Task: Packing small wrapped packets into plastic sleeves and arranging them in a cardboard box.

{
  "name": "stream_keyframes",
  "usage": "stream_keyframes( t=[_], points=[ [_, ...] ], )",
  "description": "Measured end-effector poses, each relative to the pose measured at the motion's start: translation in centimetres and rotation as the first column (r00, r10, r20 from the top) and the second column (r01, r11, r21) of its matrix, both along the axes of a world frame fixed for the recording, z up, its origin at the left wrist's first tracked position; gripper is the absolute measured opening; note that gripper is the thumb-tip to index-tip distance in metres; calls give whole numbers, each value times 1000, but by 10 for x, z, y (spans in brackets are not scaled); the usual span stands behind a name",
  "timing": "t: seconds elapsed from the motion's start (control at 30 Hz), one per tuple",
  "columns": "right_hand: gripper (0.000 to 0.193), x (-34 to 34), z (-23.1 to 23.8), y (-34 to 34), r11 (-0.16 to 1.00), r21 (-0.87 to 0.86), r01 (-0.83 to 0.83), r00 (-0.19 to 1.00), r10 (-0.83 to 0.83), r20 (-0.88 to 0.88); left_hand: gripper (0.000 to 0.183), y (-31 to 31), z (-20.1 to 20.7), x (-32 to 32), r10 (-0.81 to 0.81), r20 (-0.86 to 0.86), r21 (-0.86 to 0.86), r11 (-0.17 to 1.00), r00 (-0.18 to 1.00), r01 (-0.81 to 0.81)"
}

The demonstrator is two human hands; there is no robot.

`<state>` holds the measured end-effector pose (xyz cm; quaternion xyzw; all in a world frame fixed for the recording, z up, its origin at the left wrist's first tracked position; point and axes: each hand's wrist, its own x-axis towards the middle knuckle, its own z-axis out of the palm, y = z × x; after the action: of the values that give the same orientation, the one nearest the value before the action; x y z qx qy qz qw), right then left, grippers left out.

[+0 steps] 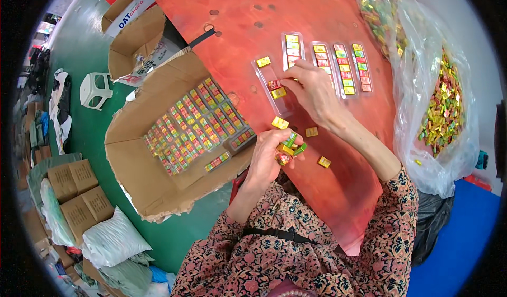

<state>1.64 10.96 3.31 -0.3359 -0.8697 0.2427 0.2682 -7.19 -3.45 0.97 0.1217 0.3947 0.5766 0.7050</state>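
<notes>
My left hand [268, 157] is cupped around several small foil-wrapped candies [288, 148], yellow, green and red. A yellow candy [280, 122] shows at its fingertips. My right hand [311, 88] reaches over a long clear plastic tray [281, 105], its thumb and forefinger pinched on a red wrapped candy [273, 84] inside it. That tray also holds a yellow candy [263, 61] at its far end and another yellow candy [278, 93] beside the red one. Two loose candies, one yellow-brown [311, 132] and one yellow [324, 161], lie on the red tabletop near my right forearm.
Several filled trays [347, 70] stand in a row beyond my right hand. A large clear bag of loose candies [442, 107] lies at the right. To the left, an open cardboard box [129, 154] holds many filled trays. A white stool [95, 90] stands on the green floor.
</notes>
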Motion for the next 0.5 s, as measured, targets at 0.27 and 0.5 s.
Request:
stream_keyframes(
  t=[0.27,0.5],
  points=[
    [15,20,21,-15,903,-390,-182,982,184,-32,32,3,1,3,-46,-79,-26,999,996,44],
    [11,13,27,-17,633,-723,-277,945,316,-85,31,5,0,4,-26,-62,-12,1000,998,26]
  ],
)
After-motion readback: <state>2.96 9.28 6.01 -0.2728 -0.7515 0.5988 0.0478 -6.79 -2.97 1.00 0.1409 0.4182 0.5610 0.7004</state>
